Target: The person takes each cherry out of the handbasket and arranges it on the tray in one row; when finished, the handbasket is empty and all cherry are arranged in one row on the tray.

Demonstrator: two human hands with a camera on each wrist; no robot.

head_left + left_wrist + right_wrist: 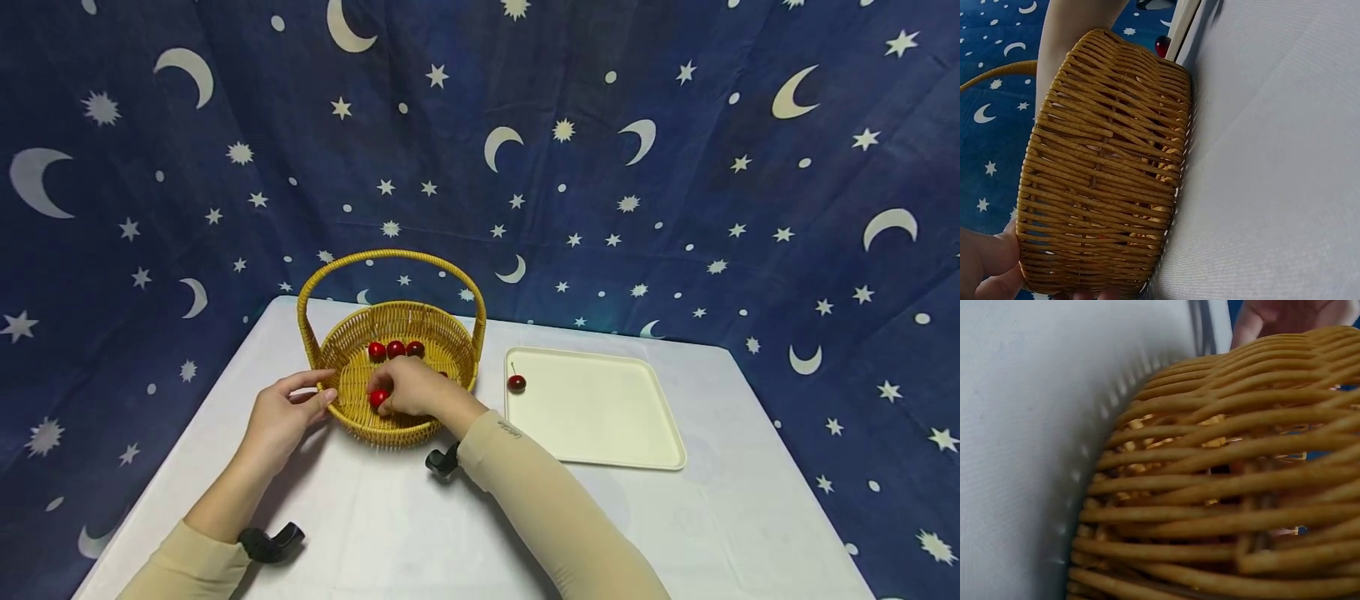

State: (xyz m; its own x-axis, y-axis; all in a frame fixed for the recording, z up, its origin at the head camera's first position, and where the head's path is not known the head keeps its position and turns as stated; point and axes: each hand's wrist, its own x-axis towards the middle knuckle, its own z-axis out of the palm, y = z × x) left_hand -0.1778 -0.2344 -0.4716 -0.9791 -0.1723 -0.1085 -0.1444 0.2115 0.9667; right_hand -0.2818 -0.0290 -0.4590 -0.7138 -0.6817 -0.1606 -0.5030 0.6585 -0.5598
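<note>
A woven yellow-brown basket with a tall arched handle stands on the left part of the table. My left hand holds its left rim, thumb and fingers on either side of the wicker. Down inside the basket, my right hand pinches a red cherry close to the basket floor. Behind that hand, three dark red cherries lie in a row. Something dark, partly hidden, shows at the hand's right. The right wrist view has mostly basket weave, which hides the right fingers.
To the basket's right lies a cream rectangular tray, with one stemmed cherry near its left edge. A white cloth covers the table. Behind hangs a dark blue curtain with moons and stars.
</note>
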